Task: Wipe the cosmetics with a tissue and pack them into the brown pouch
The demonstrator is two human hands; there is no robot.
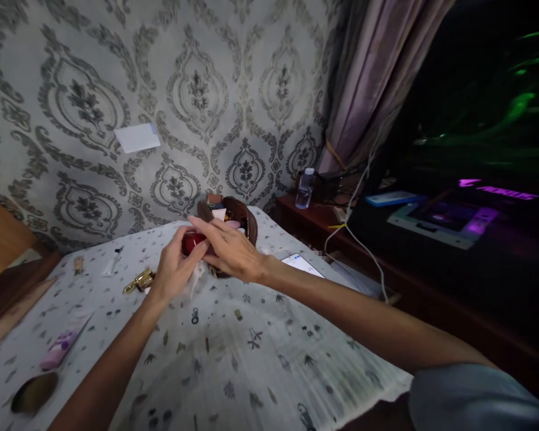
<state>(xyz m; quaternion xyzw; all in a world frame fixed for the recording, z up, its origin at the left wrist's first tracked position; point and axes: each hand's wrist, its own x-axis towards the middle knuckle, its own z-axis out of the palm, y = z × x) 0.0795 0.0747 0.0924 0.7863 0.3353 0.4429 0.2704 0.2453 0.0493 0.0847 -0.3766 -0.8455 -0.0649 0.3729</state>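
Note:
A glossy red rounded object (192, 242), whose exact kind I cannot make out, is held between my hands above the patterned cloth. My left hand (174, 263) wraps round its near left side, thumb pressed against the front. My right hand (231, 248) closes over its right side and top, hiding much of it. Just behind my right hand stands an open brown bag (248, 218) packed with small items. Below the hands lies a crumpled whitish piece (197, 280), perhaps tissue. Gold tubes (139, 280) that look like lipsticks lie left of my left hand.
A pink tube (65, 344) and a dark round item (35, 392) lie at the near left. Farther back are a white tube (112, 263) and a beige tube (78, 265). Rightward are a lit phone (303, 263), a clear bottle (305, 188) and a white cable (371, 260).

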